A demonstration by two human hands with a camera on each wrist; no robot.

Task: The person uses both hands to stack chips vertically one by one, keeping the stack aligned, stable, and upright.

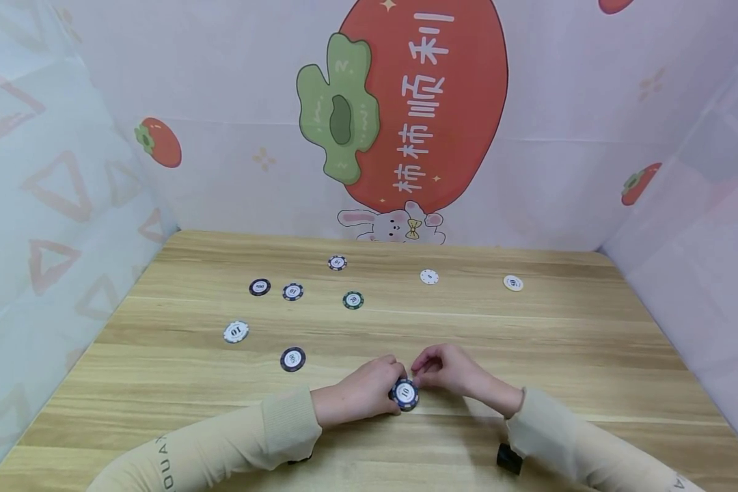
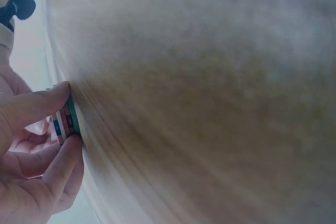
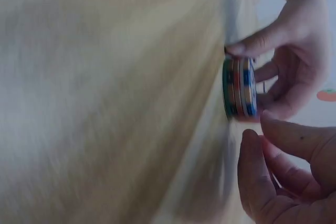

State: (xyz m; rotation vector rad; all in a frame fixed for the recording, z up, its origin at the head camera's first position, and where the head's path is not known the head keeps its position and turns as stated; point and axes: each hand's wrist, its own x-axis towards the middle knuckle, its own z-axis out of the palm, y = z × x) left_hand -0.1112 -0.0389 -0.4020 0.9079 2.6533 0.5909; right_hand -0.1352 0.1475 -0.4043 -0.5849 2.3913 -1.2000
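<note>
A short stack of poker chips (image 1: 404,394), topped by a dark blue and white one marked 10, sits on the wooden table near its front. My left hand (image 1: 369,389) grips it from the left. Thumb and fingers hold opposite sides of the stack (image 2: 65,121) in the left wrist view, where several coloured layers show, green at the bottom. Just right of the chips is my right hand (image 1: 450,371), its fingers loosely bent. In the right wrist view its thumb and forefinger stand slightly apart beside the stack (image 3: 240,88), and no chip shows between them.
Loose poker chips lie flat: a purple one (image 1: 292,359), a white one (image 1: 236,332), a green one (image 1: 353,300), and several more further back, including a white chip (image 1: 429,277) and a yellowish chip (image 1: 513,283). Printed cloth walls (image 1: 240,178) enclose the table's back and sides.
</note>
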